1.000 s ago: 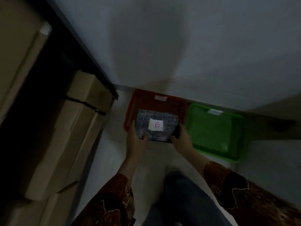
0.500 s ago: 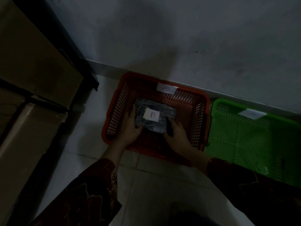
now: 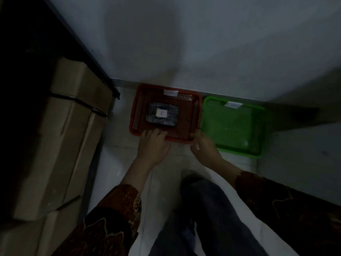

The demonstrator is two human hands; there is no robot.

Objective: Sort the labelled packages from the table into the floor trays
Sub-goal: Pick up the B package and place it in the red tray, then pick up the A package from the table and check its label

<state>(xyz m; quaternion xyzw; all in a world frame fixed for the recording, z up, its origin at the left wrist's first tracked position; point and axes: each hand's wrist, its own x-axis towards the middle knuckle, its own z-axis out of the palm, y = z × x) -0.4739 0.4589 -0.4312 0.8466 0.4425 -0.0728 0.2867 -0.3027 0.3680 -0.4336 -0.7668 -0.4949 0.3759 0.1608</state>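
Item: dark wrapped package [image 3: 162, 114] bearing a white label marked "B", lying flat in the red tray [image 3: 135, 115] on the floor, against the far wall. Green tray [image 3: 262, 126] touching it on the right (contents unclear). Left hand [image 3: 153, 145] empty, fingers loosely spread over the tray's near rim, just short of the package. Right hand [image 3: 203, 146] empty, fingers relaxed at the near right corner, apart from it.

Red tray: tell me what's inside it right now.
One dark wrapped package with a white "B" label lies flat in the red tray. Neither hand touches it. Whatever might lie under the package is hidden.
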